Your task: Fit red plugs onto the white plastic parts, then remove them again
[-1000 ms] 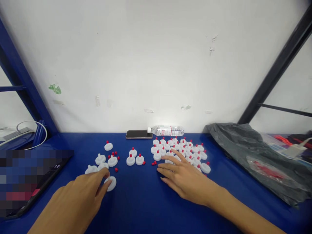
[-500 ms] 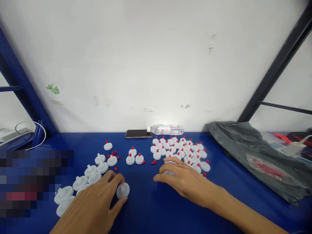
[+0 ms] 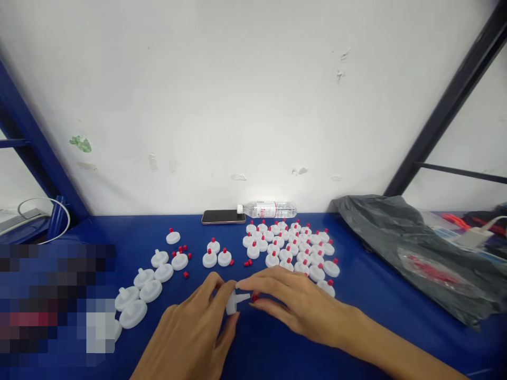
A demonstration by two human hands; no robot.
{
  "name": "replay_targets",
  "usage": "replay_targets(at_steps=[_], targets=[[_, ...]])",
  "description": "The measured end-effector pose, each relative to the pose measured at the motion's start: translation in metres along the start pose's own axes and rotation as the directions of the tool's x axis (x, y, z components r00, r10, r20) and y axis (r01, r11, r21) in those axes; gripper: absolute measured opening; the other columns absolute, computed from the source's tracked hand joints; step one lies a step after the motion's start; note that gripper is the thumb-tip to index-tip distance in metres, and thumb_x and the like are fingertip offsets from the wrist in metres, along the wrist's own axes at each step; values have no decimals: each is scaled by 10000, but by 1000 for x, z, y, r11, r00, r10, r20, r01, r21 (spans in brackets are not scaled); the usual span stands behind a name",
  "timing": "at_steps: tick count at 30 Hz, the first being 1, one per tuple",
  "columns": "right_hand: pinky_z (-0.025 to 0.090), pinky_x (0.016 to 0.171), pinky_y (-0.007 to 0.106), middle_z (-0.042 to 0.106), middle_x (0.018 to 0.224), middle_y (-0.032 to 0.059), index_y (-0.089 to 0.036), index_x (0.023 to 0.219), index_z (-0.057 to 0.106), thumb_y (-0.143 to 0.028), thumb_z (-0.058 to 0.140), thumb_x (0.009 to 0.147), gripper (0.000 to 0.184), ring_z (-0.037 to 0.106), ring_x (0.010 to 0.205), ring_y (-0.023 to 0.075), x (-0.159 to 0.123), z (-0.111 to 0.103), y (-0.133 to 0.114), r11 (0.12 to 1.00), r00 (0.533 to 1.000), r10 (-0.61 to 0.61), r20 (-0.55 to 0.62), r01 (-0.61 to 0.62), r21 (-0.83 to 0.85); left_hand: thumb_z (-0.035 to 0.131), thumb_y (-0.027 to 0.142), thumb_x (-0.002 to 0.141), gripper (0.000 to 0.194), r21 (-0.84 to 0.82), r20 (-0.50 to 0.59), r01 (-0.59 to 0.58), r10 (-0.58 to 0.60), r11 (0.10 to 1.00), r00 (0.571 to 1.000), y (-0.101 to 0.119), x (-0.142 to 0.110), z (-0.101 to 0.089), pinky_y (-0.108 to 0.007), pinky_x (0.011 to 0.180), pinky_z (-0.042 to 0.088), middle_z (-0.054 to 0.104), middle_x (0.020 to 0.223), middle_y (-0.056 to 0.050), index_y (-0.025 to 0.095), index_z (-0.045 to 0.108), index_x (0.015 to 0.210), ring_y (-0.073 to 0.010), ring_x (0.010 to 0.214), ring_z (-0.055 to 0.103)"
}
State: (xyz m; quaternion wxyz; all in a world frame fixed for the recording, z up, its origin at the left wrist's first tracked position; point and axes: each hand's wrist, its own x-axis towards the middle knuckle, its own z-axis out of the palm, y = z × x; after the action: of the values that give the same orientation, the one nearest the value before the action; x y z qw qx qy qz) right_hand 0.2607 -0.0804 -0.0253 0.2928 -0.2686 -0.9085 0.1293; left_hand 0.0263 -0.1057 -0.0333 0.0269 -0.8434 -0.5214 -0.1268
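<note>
Between the thumb and fingers of my left hand [image 3: 194, 322] is a white nozzle lid [image 3: 231, 304], tipped on its side so its spout points right. My right hand [image 3: 304, 301] pinches a small red cap [image 3: 254, 298] just off the spout's tip. To the left lie several white lids with bare spouts [image 3: 150, 290]. A cluster of white lids wearing red caps [image 3: 293, 248] stands beyond my right hand. Three more capped lids [image 3: 224, 257] sit at the middle. Loose red caps [image 3: 186, 275] are scattered near the left lids.
A phone [image 3: 222, 217] and a clear plastic bottle [image 3: 273, 209] lie against the white wall. On the right, a dark grey plastic bag [image 3: 368, 227] carries a clear bag of red pieces [image 3: 431, 272]. A cable [image 3: 67, 211] loops at the far left.
My left hand has moved right with the white lid and turned it sideways. My right hand has come back from the capped cluster and now holds a red cap by the spout.
</note>
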Motion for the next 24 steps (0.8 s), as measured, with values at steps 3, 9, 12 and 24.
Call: replay_targets(at_steps=[3,9,12,24], targets=[[511,995,259,686,1222,26,-295,1437,483,-225,542,1031,417,640,1093,135,0,0,0,1000,1000,18,-2,-18,24,411,186,964,402,28,-25,-50,51,998,998,1,1,1,-252,595,564,681,1133,-67,303,613,1292,-204,844,739],[532,938,230,716,1126,13,-274,1352,560,-209,582,1013,346,670,1009,116,1,-2,-1,994,998,13,-54,-7,112,450,151,942,380,17,-88,-110,111,994,990,4,2,4,-255,553,575,678,1084,-43,295,621,1248,-197,786,738],[541,901,221,729,1060,8,-250,1245,630,-195,624,986,265,687,961,114,2,-3,-2,984,994,55,-96,-37,177,466,204,970,373,-31,-77,-110,107,993,991,3,3,4,-268,579,598,684,1129,-40,319,594,1300,-197,796,748],[519,814,288,655,1030,13,-263,1134,644,-372,836,801,400,619,918,161,8,0,-12,946,955,174,-240,-95,310,551,341,938,367,-674,-158,-24,-112,739,981,24,1,-19,-287,841,627,774,1146,-17,309,665,1286,-202,920,764]])
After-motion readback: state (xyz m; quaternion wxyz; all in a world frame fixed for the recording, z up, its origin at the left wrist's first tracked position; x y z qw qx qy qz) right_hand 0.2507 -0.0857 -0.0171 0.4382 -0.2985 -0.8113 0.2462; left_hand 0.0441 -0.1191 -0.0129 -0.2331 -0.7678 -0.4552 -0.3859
